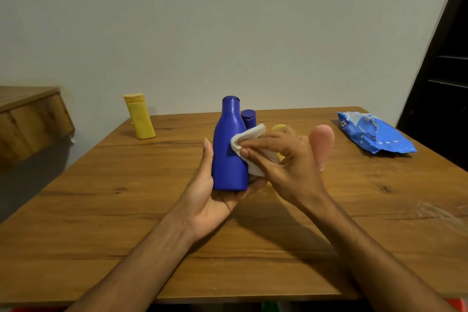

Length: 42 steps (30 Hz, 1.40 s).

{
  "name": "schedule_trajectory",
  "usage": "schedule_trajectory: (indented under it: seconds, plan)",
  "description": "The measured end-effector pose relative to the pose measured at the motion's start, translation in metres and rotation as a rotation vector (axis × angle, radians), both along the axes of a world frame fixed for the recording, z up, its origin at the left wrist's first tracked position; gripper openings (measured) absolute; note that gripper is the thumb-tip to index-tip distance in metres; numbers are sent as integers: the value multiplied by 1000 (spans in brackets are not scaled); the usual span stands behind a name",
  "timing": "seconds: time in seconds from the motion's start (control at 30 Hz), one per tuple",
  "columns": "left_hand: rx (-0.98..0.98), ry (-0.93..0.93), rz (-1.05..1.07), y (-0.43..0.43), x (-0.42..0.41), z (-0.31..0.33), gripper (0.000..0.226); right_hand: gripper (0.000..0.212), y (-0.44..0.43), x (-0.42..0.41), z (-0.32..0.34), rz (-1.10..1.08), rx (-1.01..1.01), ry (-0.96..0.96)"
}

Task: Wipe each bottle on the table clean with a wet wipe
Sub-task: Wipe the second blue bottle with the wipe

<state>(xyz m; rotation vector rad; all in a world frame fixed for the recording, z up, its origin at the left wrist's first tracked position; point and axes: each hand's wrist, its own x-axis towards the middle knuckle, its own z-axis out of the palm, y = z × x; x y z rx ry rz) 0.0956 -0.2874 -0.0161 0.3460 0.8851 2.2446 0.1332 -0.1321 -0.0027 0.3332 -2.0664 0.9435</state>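
Note:
A large blue bottle [229, 149] stands upright in my left hand [210, 192], whose palm cups its base and whose fingers wrap its sides. My right hand [283, 159] pinches a white wet wipe [247, 139] and presses it against the bottle's right side. Behind them stand a smaller purple bottle [248, 118] and a yellow bottle [278, 128], the latter mostly hidden by my right hand. A pink bottle [321, 143] stands upside down to the right. Another yellow bottle [140, 116] stands at the table's far left.
A blue pack of wet wipes [374, 135] lies at the far right of the wooden table [101, 210]. A wooden shelf [30, 114] juts out at the left, and dark furniture [443, 83] stands at the right.

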Motion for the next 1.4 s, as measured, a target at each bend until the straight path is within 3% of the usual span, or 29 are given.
schedule_trajectory:
  seconds: [0.23, 0.4, 0.73, 1.0, 1.17, 1.4]
  plan:
    - [-71, 142, -162, 0, 5, -2, 64, 21, 5, 3, 11, -27, -219, 111]
    - [-65, 166, -274, 0, 4, -6, 70, 20, 2, 7, 20, 69, -367, 112]
    - [34, 46, -103, 1, -1, 0, 68, 26, 1, -1, 0, -36, 27, 12]
    - [-29, -30, 73, 4, -1, 3, 66, 26, -10, 9, 5, -9, 321, -33]
    - [-58, -65, 111, 4, 0, 7, 71, 18, -8, 10, 8, 41, 241, -73]
    - [2, -122, 229, -3, -6, 16, 71, 29, -11, 7, 3, 7, -4, 34]
